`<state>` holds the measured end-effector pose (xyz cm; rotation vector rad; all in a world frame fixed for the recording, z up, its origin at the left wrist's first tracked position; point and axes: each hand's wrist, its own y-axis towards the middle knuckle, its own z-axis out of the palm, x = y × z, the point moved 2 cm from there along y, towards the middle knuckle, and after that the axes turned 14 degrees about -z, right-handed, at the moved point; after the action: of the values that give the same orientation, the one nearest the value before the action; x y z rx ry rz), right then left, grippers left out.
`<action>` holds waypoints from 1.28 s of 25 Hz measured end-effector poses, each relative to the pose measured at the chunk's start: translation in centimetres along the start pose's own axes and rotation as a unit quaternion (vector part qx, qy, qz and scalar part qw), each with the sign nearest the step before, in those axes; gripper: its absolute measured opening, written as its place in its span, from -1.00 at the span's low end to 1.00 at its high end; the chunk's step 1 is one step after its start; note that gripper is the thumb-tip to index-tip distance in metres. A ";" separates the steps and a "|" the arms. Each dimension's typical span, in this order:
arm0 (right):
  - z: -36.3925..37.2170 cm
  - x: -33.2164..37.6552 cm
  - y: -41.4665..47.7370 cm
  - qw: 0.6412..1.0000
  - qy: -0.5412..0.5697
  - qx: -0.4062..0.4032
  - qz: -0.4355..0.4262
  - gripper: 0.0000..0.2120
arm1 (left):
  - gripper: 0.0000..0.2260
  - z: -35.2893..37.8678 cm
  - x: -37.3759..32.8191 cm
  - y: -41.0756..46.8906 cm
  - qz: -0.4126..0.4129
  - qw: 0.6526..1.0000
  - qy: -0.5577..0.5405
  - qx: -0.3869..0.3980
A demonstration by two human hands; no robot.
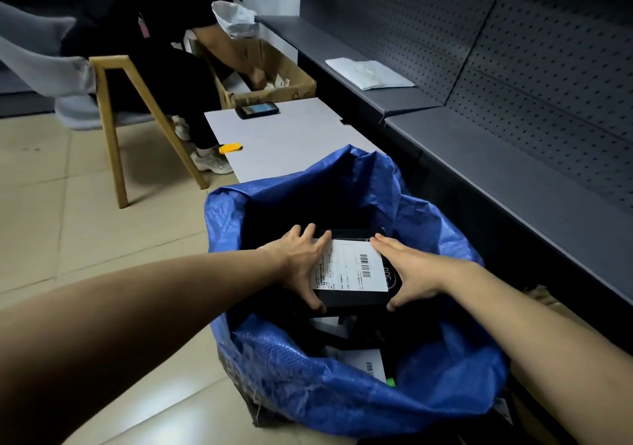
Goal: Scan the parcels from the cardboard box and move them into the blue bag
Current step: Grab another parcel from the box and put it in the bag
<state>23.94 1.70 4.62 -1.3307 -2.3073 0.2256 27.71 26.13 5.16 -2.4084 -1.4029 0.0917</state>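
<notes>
**Both hands on the parcel, right in the mouth of the bag**

Far left, tiled floor (pixel 68 204), the widest free room in view. It runs up to a wooden chair (pixel 113 119), where a second person (pixel 164 50) sits, upper body cut off by the top edge. That person's arm reaches into the cardboard box (pixel 291 91); what lies inside is hard to make out.

In front of the box, the white desk (pixel 301 136) carries a dark handheld device (pixel 257 109), and a yellow object (pixel 230 148) pokes past its left edge.

Centre: the blue bag (pixel 308 386) stands open on the floor, its far rim hiding the desk's near end. The left hand (pixel 301 266) grips the black parcel (pixel 352 269), fingers over the far-left edge and thumb hooked on the near one. The right hand (pixel 411 273) lies along the right side, thumb tucked at the near corner. The parcel sits level inside the bag's mouth, white label up. Below it one more labelled parcel (pixel 371 364) shows; the rest is lost in shadow.

On the right, the dark shelf (pixel 513 177) runs close beside the bag, so room is tight there. A white packet (pixel 370 74) lies farther back on it.
</notes>
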 end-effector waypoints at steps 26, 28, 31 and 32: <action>-3.0 6.3 -7.0 0.974 -0.210 -0.051 0.075 -0.04 | 0.00 -2.8 -1.4 -3.3 0.038 0.996 0.016 -0.076; -3.3 6.8 -8.3 0.963 -0.233 -0.076 0.111 -0.06 | -0.01 -3.5 -2.2 -3.9 0.054 0.992 -0.002 -0.111; -3.7 7.3 -10.8 0.953 -0.242 -0.097 0.154 -0.10 | -0.03 -4.7 -3.9 -4.7 0.071 0.987 -0.011 -0.144; -3.8 7.4 -11.7 0.950 -0.244 -0.104 0.166 -0.12 | -0.03 -5.2 -4.5 -4.9 0.077 0.984 -0.014 -0.158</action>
<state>13.48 1.63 14.49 -1.9571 -2.5353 0.4788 22.53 23.10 11.10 -2.7842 -1.3257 -0.0637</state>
